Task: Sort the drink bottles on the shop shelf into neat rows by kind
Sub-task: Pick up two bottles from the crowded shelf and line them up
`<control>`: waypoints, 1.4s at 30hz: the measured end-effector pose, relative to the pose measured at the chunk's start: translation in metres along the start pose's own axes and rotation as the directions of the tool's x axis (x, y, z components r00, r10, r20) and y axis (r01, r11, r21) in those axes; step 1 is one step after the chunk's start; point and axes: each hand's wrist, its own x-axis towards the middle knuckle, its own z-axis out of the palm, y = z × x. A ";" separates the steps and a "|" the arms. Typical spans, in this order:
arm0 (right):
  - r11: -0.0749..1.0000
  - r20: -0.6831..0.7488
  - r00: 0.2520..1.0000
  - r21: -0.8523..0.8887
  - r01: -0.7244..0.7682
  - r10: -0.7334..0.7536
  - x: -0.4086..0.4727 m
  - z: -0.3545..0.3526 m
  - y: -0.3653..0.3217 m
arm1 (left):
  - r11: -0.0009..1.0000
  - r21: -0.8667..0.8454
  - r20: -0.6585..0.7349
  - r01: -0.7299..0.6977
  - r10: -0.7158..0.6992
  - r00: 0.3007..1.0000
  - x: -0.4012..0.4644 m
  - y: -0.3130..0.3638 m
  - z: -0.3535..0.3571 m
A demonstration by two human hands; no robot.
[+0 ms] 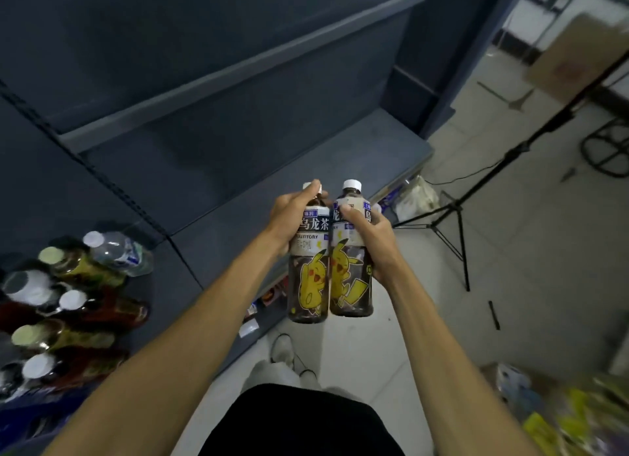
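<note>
Where the shelf (306, 170) lies bare, hands (292, 214) hold bottles (309, 268) beyond its edge.

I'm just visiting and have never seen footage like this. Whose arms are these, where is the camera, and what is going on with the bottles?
There is no machine here: a person wears a camera on the head, looking down at their own hands. The left hand grips one dark tea bottle, and the right hand grips a matching second tea bottle, held side by side above the dark shop shelf. At the left, mixed bottles stand crowded on the shelf, among them a clear water bottle. A tripod stands on the floor.
</note>
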 end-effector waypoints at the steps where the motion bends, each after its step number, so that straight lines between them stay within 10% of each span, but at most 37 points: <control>1: 1.000 -0.017 1.000 -0.006 0.002 -0.002 0.001 -0.007 -0.002 | 0.999 -0.017 0.028 0.031 -0.030 0.999 0.006 -0.001 0.004; 22: 0.995 -0.211 0.976 0.082 0.063 -0.045 0.114 -0.162 -0.031 | 0.938 0.315 0.095 0.145 -0.183 0.979 0.146 -0.004 0.166; 32: 0.997 -0.144 0.987 0.022 0.073 -0.069 0.182 -0.224 -0.071 | 0.859 0.493 0.053 -0.135 0.125 0.991 0.204 0.013 0.228; 42: 0.922 -0.087 0.948 -0.276 0.273 -0.306 0.285 -0.221 -0.129 | 0.952 0.269 -0.156 -0.148 0.195 0.968 0.292 0.028 0.215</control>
